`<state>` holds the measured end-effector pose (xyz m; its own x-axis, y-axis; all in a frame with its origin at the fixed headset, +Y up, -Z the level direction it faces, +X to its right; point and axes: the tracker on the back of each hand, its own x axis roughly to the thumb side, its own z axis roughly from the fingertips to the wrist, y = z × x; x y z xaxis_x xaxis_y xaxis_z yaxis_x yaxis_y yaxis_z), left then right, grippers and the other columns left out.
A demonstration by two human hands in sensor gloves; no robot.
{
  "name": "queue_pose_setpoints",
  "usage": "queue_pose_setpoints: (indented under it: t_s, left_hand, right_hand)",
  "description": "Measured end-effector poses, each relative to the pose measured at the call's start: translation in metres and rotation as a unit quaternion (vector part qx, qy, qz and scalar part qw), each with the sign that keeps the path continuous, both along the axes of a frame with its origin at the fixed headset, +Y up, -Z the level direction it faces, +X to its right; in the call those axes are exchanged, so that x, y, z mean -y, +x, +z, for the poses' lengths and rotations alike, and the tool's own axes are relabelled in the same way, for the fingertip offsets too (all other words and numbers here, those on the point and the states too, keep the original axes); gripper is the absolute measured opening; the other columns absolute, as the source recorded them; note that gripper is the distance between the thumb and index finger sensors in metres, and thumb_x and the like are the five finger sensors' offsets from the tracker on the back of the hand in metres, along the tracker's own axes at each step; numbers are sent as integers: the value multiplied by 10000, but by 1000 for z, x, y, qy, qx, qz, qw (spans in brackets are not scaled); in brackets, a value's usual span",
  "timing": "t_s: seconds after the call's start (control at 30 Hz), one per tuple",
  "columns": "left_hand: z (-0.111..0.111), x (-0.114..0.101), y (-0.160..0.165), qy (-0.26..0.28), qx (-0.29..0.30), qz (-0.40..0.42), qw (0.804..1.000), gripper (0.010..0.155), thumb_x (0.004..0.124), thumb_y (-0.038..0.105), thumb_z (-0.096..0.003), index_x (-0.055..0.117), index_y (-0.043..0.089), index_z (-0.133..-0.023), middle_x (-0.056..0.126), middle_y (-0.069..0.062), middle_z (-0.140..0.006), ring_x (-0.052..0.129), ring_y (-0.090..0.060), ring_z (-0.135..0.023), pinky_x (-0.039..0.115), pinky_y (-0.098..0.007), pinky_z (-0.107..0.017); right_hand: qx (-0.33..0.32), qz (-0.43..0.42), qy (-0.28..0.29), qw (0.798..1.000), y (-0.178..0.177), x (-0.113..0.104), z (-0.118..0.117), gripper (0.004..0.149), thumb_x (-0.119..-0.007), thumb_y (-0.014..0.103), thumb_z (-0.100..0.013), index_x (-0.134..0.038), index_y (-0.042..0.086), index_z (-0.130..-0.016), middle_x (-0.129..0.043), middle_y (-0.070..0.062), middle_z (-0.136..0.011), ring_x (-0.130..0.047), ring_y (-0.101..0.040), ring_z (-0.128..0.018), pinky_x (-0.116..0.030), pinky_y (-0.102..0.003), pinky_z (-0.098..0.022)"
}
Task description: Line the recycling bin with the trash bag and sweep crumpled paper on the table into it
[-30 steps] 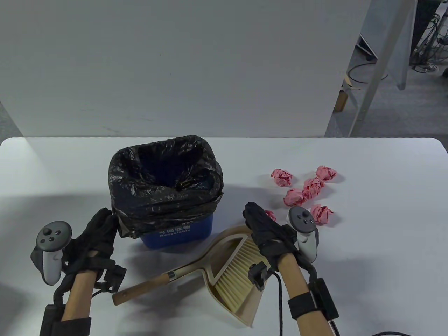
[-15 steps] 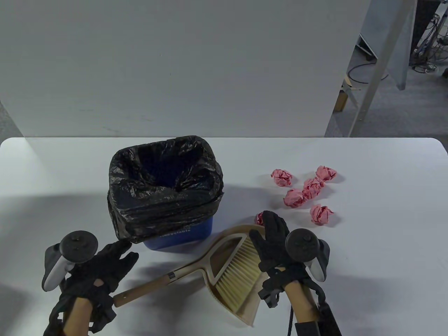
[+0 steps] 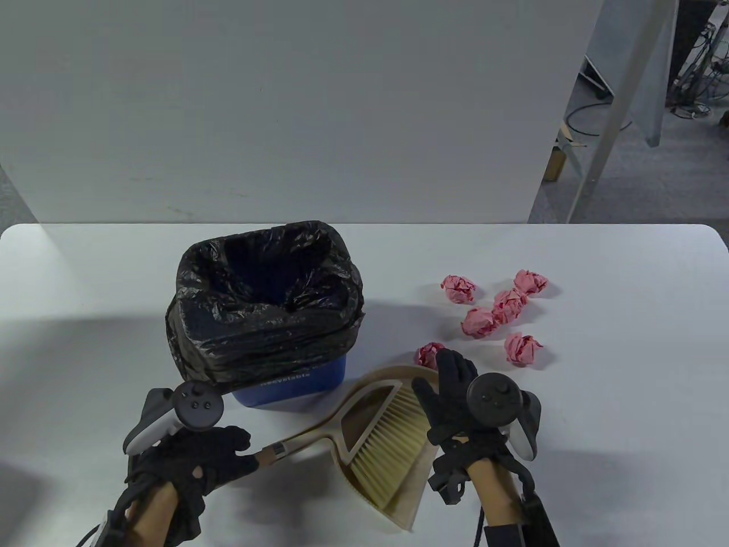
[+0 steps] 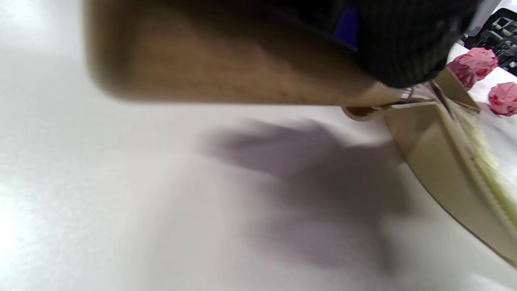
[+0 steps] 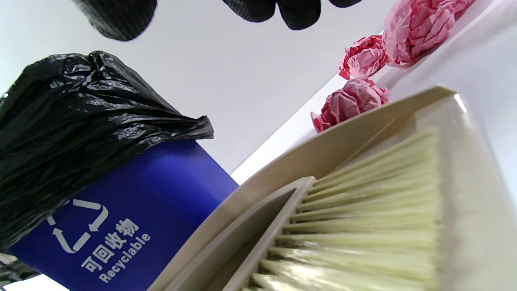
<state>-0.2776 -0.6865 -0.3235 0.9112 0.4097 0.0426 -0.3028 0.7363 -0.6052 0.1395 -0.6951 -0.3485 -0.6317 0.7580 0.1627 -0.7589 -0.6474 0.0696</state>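
We see the blue recycling bin (image 3: 296, 384) standing on the white worktop (image 3: 626, 399), most of its wall hidden under the black trash bag (image 3: 262, 330) that lines it and folds down over its rim; only a cut-off strip of its lettering shows in the table view. Just in front of the bin lie the beige dustpan (image 3: 393, 496) and the brush (image 3: 381, 439), whose bristles rest inside the pan.

Our left hand (image 3: 196, 461) is on the brush's wooden handle (image 3: 279, 450), in front of the bin and to its left. The hand covers most of the handle, and the left wrist view is blurred, so we cannot tell whether the fingers (image 3: 242, 439) wrap it.

Our right hand (image 3: 450, 399) hovers over the dustpan's far edge, to the right of the bin, fingers straight and spread, gripping nothing.

Six crumpled paper balls (image 3: 510, 305) sit to the right of the bin; the nearest one (image 3: 428, 354) is partly hidden by the right fingertips.
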Motion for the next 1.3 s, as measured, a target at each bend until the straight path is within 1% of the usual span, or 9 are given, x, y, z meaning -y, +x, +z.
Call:
queue_pose_setpoints:
  t_s: [0.1,0.27,0.53,0.7,0.83,0.93,1.07,1.17,1.3]
  left_hand:
    - [-1,3,1,-15,7,0,1000,805,841,580,-472,612,174,-1129,789,-91,-1027,865,-357,-835,687,-610,-654]
    - [-1,4,1,-22,9,5,1000,660,847,478,-518,688,179,-1084,856,-78,-961,927,-328,-763,735,-588,-614]
    - [-3,-1,-5,-7,24,40,999,625,823,424,-553,641,184,-1101,781,-91,-997,843,-348,-813,662,-618,-657]
    - [-1,-13,-12,25,46,94,994,615,839,417,-554,650,194,-1095,776,-80,-993,834,-334,-808,659,-613,-660]
    - [2,-25,-13,70,52,134,987,610,840,419,-558,641,205,-1094,766,-71,-999,832,-325,-808,669,-606,-656]
    - [5,-32,-2,95,60,167,979,622,811,420,-577,589,201,-1116,731,-70,-1024,822,-317,-827,696,-603,-654]
    - [5,-37,34,127,66,189,971,655,786,378,-594,492,170,-1142,656,-95,-1072,798,-343,-865,758,-591,-654]
    - [-1,-39,70,138,59,161,975,679,756,378,-599,428,129,-1139,622,-111,-1077,802,-333,-865,816,-558,-630]
    - [-13,-39,112,148,27,160,976,698,735,359,-604,366,100,-1136,577,-133,-1094,828,-325,-869,895,-453,-575]
  right_hand:
    - [-2,0,-4,1000,0,2,0,809,-519,531,-618,-243,-38,-1122,-239,-390,-1165,-208,-656,-969,-278,-784,-621]
    - [-6,3,-13,1000,-1,2,2,808,-519,530,-618,-244,-39,-1122,-240,-391,-1165,-207,-656,-968,-280,-785,-620]
    - [-11,9,-24,1000,-2,3,4,809,-517,529,-619,-244,-43,-1121,-241,-393,-1162,-209,-660,-964,-285,-788,-616]
    - [-6,-2,-14,1000,-1,1,5,808,-517,529,-619,-245,-44,-1120,-238,-396,-1161,-210,-663,-962,-288,-790,-614]
    - [17,-20,33,999,4,-8,9,806,-518,527,-618,-248,-43,-1119,-210,-399,-1155,-177,-668,-951,-263,-793,-604]
    - [45,-40,83,995,11,-17,12,802,-520,522,-617,-252,-42,-1118,-200,-397,-1152,-168,-665,-949,-255,-791,-603]
    - [70,-54,134,987,17,-25,17,791,-526,515,-615,-265,-38,-1117,-193,-398,-1149,-169,-664,-947,-253,-790,-603]
    - [77,-48,141,986,18,-26,19,793,-521,519,-616,-254,-36,-1116,-175,-403,-1142,-163,-665,-943,-256,-789,-602]
    - [79,-58,144,985,19,-24,20,784,-523,513,-616,-267,-33,-1116,-178,-404,-1140,-182,-663,-945,-267,-788,-604]
